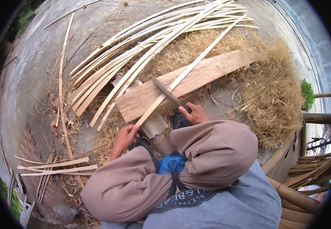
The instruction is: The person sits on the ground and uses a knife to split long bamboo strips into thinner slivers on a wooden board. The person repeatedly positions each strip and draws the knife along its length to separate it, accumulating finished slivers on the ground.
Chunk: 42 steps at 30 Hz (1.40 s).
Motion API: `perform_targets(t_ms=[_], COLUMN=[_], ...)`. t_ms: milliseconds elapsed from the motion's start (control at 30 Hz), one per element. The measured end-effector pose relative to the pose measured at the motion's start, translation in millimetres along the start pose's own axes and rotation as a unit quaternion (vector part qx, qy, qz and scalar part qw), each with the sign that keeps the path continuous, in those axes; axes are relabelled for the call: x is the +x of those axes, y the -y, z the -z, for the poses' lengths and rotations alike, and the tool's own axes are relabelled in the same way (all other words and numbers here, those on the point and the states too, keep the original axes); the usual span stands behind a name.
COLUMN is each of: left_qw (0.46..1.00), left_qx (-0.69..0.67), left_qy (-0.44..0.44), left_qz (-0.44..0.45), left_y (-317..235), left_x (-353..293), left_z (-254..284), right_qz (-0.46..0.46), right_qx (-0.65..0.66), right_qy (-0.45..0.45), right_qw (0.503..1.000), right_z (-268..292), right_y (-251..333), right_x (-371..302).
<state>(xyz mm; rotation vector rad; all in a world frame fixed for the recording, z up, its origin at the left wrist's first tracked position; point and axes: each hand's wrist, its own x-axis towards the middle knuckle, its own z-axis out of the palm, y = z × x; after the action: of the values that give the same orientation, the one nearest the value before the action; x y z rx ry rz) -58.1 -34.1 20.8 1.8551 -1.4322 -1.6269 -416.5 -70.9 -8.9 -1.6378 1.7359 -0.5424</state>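
My left hand point(125, 138) is closed around the near end of a long pale bamboo strip point(199, 59). From there the strip runs up and to the right, slantwise across a thick wooden board point(217, 69). In my right hand point(197, 115) is the dark handle of a knife point(164, 88). Its slightly curved blade crosses the strip over the board, pointing up and left; whether the edge touches the strip I cannot tell. Under the board's near side shows a pale curved sheet point(155, 124), between my bent knees.
A fan of bamboo strips point(135, 47) lies beyond the board. Curly shavings point(274, 95) heap up at the right and under the strips. More short strips point(64, 168) rest on a woven mat point(31, 152) at the left. Bamboo poles point(295, 194) stand at the lower right.
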Motion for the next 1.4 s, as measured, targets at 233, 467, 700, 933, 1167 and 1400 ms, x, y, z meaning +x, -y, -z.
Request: perform_targets(t_ms=[233, 467, 700, 933, 1167, 1400], left_qw=[0.996, 0.996, 0.983, 0.978, 0.996, 0.995], left_qx=[-0.033, -0.033, -0.064, -0.059, -0.003, -0.018], left_qy=[0.059, 0.069, 0.088, 0.103, -0.005, -0.008], left_qz=[0.058, 0.05, 0.148, 0.174, 0.09, 0.097], left_y=[51.2, 68.9, 68.2, 113.0, 82.6, 79.3], left_x=[7.0, -37.4, -70.8, -98.6, -54.2, -59.7], left_z=[23.3, 47.0, 70.4, 130.0, 67.3, 73.6], right_qz=[-0.226, 0.051, 0.121, -0.057, 0.136, 0.071], right_qx=[0.102, -0.073, -0.117, -0.062, -0.058, -0.088], right_qy=[-0.08, -0.02, 0.071, -0.085, 0.022, -0.023], right_qw=[0.965, 0.996, 0.983, 0.993, 0.989, 0.993], right_z=[59.0, 43.1, 60.2, 115.3, 41.7, 58.4], right_y=[-44.8, -49.5, -46.6, -80.8, -37.9, -54.2], right_x=[24.8, 6.6, 17.7, 60.4, -9.2, 10.3])
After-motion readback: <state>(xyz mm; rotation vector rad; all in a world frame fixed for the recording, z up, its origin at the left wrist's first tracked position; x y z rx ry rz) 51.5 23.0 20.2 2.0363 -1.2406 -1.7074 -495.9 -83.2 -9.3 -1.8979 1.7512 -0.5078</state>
